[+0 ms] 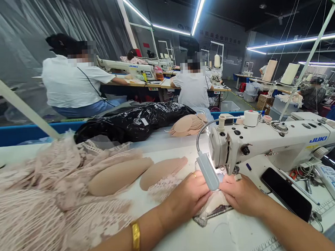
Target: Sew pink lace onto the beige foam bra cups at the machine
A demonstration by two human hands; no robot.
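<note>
My left hand point(191, 193) and my right hand point(239, 194) lie close together at the needle end of a white sewing machine point(276, 139). Between them is a small beige fabric piece point(212, 204) with a dark edge, which the fingers of both hands grip and press down. A grey lamp head point(209, 173) on a bendy neck hides some left fingertips and the stitching spot. Left of my hands lie two beige oval pads point(121, 175), the nearer one with lace on it. Heaped lace fabric point(35, 209) covers the table's left side.
A black plastic bag point(136, 121) and stacked beige pads point(188, 125) lie behind the table. A phone point(286, 193), scissors point(293, 174) and a white box point(332, 183) are at right. Two people point(73, 79) in white shirts sit at machines ahead.
</note>
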